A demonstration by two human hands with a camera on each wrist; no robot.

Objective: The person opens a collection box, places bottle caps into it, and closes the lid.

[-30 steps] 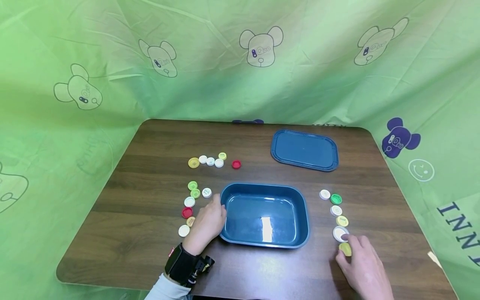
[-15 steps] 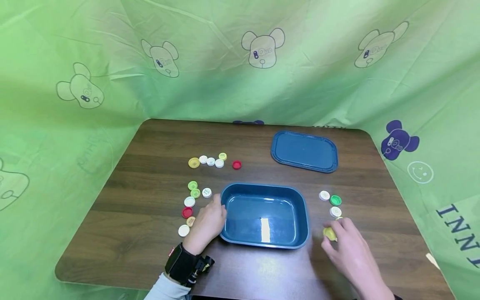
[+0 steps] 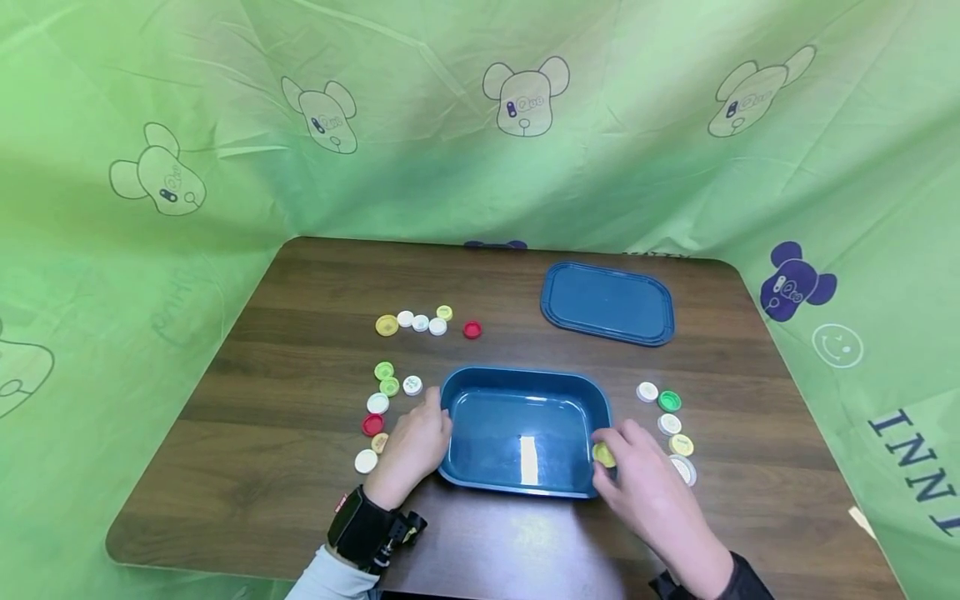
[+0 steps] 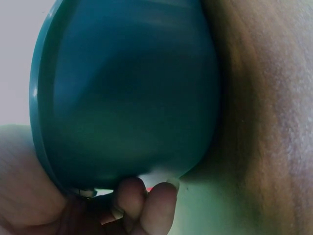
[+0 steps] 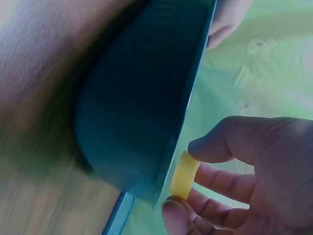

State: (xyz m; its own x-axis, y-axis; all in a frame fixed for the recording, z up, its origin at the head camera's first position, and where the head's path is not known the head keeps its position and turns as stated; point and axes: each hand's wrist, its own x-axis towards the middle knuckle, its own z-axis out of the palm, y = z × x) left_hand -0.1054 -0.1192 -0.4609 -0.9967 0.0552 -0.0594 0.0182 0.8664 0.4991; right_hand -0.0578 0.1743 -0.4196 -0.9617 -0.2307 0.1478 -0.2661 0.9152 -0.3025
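Now the right hand (image 3: 645,487) pinches a yellow cap (image 3: 603,454) between thumb and fingers, right at the lower right rim of the blue tub (image 3: 525,379). The right wrist view shows it plainly: the cap (image 5: 185,175) stands on edge in the pinch, just outside the tub's rim (image 5: 190,98), not yet over the hollow. The left hand (image 3: 416,446) rests against the tub's left wall, fingers curled at the rim; in the left wrist view the fingertips (image 4: 146,205) tuck under the tub's edge (image 4: 44,147).

By my reading, this is the carry step, nearly done. The next move calls for lifting the cap over the rim, then loosening the pinch above the floor of the tub, which looks bare apart from a glare streak.

Edges next. The rim is the one thing to clear, and the cap sits touching or just beside it; I cannot tell which. To the right of the hand, a short column of caps (image 3: 670,402) lies near, with a white cap (image 3: 684,469) just beside the knuckles. Left of the tub, another cluster (image 3: 378,403) sits by the left hand. A row of caps (image 3: 420,322) lies above centre, well apart. The lid (image 3: 607,302) rests in the upper right of the table (image 3: 300,467), also well apart. Straight across the tub, the way is open.
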